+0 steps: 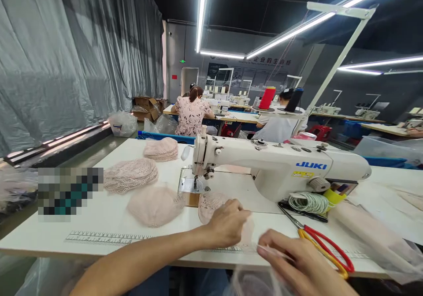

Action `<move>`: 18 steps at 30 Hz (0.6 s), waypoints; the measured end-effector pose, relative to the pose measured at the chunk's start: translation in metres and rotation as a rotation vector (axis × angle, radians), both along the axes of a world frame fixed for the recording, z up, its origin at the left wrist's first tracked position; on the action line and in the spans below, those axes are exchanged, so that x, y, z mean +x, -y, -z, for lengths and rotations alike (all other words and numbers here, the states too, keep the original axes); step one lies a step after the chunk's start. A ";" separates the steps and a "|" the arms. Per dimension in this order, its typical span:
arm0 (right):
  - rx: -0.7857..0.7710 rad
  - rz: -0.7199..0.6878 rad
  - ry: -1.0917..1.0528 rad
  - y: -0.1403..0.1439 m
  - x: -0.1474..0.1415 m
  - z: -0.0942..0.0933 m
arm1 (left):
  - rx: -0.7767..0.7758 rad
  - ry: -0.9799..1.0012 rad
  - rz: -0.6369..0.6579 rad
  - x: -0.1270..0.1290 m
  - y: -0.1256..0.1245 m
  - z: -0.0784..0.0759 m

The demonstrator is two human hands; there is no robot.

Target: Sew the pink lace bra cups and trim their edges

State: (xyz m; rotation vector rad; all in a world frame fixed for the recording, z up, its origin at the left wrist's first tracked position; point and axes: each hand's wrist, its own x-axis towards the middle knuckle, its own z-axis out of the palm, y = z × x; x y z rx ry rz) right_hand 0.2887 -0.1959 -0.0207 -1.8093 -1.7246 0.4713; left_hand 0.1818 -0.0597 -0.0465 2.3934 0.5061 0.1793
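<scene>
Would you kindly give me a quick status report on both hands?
Left hand resting on pink lace piece. Right hand pinching thin clear strip. Scissors lie close by right hand.

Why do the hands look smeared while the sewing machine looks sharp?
Head view: the right hand at the bottom edge is motion-blurred, the left hand less so; the Juki sewing machine is crisp; ceiling strip lights glare white; straight edges bow from wide-angle distortion.

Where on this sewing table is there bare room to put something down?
Bare white table lies along the front edge, between the printed ruler and the lace pieces. It is crowded around the left hand, right hand, scissors and sewing machine.
</scene>
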 end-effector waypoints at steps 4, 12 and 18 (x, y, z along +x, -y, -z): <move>-0.172 -0.006 -0.291 -0.026 -0.011 0.018 | -0.444 0.138 0.114 -0.032 0.016 -0.002; -0.203 -0.137 -0.555 -0.016 -0.033 0.044 | -1.004 0.022 -0.018 -0.096 0.022 0.008; -0.031 -0.046 -0.287 -0.018 -0.053 0.049 | -1.172 -0.067 0.037 -0.099 0.020 0.011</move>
